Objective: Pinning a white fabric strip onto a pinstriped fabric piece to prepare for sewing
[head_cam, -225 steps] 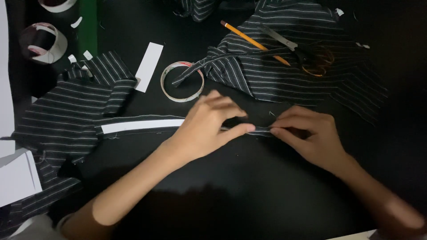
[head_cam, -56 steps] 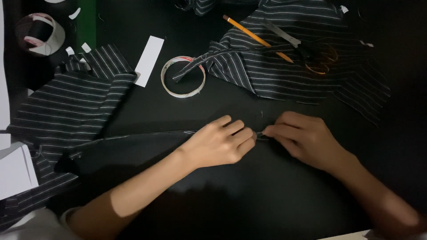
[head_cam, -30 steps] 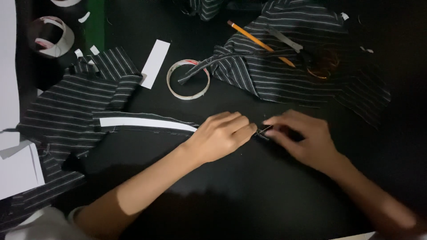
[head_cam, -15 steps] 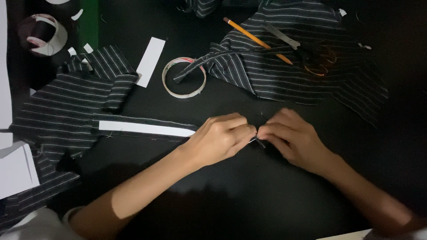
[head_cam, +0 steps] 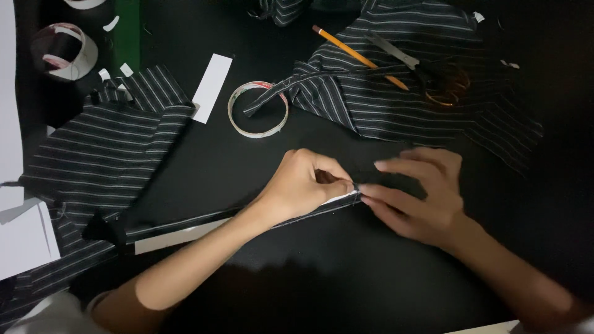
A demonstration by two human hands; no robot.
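At the far left edge lie white paper sheets (head_cam: 21,238), and beside them a large piece of dark striped fabric (head_cam: 102,161) spreads over the black table (head_cam: 346,272). Far left, a roll of tape (head_cam: 65,49) sits near a green strip (head_cam: 127,31), with small white scraps scattered about it. A white paper slip (head_cam: 211,79) lies just right of the striped piece, and a second, thin tape ring (head_cam: 258,109) rests further right, touched by the pointed end of another striped cloth.

A narrow fabric strip (head_cam: 185,224) with a white backing along its near edge runs from the left piece, low on the left, up toward the middle of the table. The left hand (head_cam: 303,185) comes in from the near left and its fingers are closed in a pinch on the right end of this strip, pressing it down against the table. The right hand (head_cam: 421,195) reaches in from the near right; its thumb and forefinger meet the same strip end, tips touching those of the left hand, while its other fingers spread loosely above. Whether the right hand truly clamps the strip or only presses it cannot be told, as it is slightly blurred.

Far right, a bigger heap of striped cloth (head_cam: 414,99) carries a yellow pencil (head_cam: 359,57) and a pair of scissors (head_cam: 427,68) lying side by side.
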